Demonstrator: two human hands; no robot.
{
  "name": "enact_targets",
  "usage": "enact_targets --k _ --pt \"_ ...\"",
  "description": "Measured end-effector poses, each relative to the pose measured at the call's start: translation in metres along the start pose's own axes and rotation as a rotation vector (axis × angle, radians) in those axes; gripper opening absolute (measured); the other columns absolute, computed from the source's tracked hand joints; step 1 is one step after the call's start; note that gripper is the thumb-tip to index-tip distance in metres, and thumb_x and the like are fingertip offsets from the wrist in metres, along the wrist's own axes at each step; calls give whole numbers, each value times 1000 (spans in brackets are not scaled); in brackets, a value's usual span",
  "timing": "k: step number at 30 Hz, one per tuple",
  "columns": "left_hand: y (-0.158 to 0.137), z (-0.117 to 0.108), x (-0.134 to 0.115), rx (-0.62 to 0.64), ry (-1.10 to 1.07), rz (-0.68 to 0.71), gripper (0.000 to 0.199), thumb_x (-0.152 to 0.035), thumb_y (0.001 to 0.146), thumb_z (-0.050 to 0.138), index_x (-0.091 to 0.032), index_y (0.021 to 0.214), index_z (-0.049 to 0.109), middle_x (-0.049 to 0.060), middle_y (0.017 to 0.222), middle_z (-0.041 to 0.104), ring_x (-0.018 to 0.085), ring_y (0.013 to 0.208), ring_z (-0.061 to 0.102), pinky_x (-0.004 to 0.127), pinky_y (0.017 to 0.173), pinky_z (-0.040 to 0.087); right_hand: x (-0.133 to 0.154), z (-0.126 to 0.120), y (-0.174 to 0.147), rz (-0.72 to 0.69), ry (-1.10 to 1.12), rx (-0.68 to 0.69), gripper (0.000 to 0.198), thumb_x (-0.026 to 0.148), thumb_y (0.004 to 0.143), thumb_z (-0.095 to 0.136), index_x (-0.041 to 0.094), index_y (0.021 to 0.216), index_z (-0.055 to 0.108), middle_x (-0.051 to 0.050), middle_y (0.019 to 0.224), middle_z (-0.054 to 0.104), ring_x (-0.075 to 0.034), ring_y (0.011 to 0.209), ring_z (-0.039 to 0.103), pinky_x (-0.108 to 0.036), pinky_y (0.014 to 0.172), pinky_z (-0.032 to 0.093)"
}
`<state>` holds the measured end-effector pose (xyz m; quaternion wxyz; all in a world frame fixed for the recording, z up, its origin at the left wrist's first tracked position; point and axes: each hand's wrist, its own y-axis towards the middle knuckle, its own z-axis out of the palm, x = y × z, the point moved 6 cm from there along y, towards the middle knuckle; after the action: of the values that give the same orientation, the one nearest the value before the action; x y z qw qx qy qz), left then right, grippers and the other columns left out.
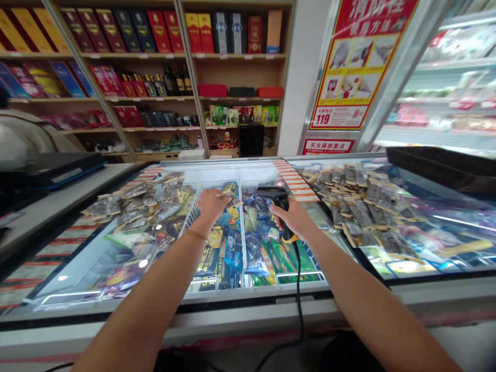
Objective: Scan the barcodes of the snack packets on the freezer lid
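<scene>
Clock read from view centre. Nine o'clock: left pile of small packets (145, 199) on glass top (75, 266). Eight o'clock: left hand (212, 203), thin band (197, 236) at wrist, grip pinched on small packet (233, 199) at hand's three o'clock, above bagged goods (232, 250) in chest freezer (240, 308). Four o'clock: black handheld scanner (279, 194), right hand (293, 218) clamped round handle; scanner head toward hand's ten-to-eleven o'clock, cable (298, 289) trailing toward six. Three o'clock: right pile of packets (362, 204) on glass.
</scene>
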<state>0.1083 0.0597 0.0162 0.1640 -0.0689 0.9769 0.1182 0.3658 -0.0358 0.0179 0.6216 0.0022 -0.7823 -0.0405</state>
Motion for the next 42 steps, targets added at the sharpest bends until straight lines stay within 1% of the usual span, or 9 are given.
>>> enact_targets --k 4,11,15,21,26,29,34,38,42 --pt "-11 4 15 -24 -37 -186 78 -66 82 63 -10 137 62 27 147 55 45 138 48 54 108 40 9 8 -9 -21 -46 53 22 34 85 68 23 83 49 3 62 61 -13 42 55 -25 41 44" --pt "-9 7 8 103 -99 -31 40 -51 87 62 -29 118 76 8 141 66 40 134 53 52 108 41 10 14 -14 -30 -133 74 21 33 87 65 23 80 48 4 52 57 -14 40 53 -25 42 43" --pt "-14 10 2 103 -85 6 54 -53 93 52 -21 133 68 15 149 58 42 140 47 56 112 37 5 17 -14 -17 -116 71 24 35 84 69 24 80 49 3 53 59 -14 40 54 -26 42 43" --pt "-22 15 -12 85 -37 91 50 -54 95 49 -21 125 70 18 149 56 45 141 43 62 112 34 2 18 -15 -8 -116 71 26 38 83 72 24 81 50 2 53 60 -14 39 52 -27 42 43" --pt "-19 14 -14 135 -206 80 30 -40 88 63 -20 108 73 18 134 65 45 134 50 60 109 37 1 16 -14 -19 -126 63 26 38 83 71 23 81 51 2 52 59 -15 39 53 -27 43 43" --pt "-19 15 -12 162 -282 92 26 -31 87 64 -20 110 70 15 120 70 38 126 59 52 107 42 3 17 -16 -18 -134 61 24 36 84 70 22 81 50 3 50 58 -16 39 53 -27 42 43" --pt "-18 16 -4 239 -416 103 51 -29 79 74 -17 127 61 10 96 74 26 85 72 34 78 53 7 17 -18 -23 -152 62 19 32 85 67 22 84 50 3 51 59 -15 39 53 -26 41 43" --pt "-19 11 -2 363 -405 140 34 -36 61 86 -19 87 73 4 63 67 27 70 69 34 70 49 8 17 -19 -21 -182 57 17 29 86 65 22 83 50 4 50 59 -14 38 53 -25 41 43" --pt "-27 7 -7 506 -395 194 26 -36 56 86 -21 53 65 3 48 58 22 55 60 33 60 42 8 17 -19 -30 -183 58 18 30 86 66 22 81 50 4 48 57 -14 38 52 -25 42 43"
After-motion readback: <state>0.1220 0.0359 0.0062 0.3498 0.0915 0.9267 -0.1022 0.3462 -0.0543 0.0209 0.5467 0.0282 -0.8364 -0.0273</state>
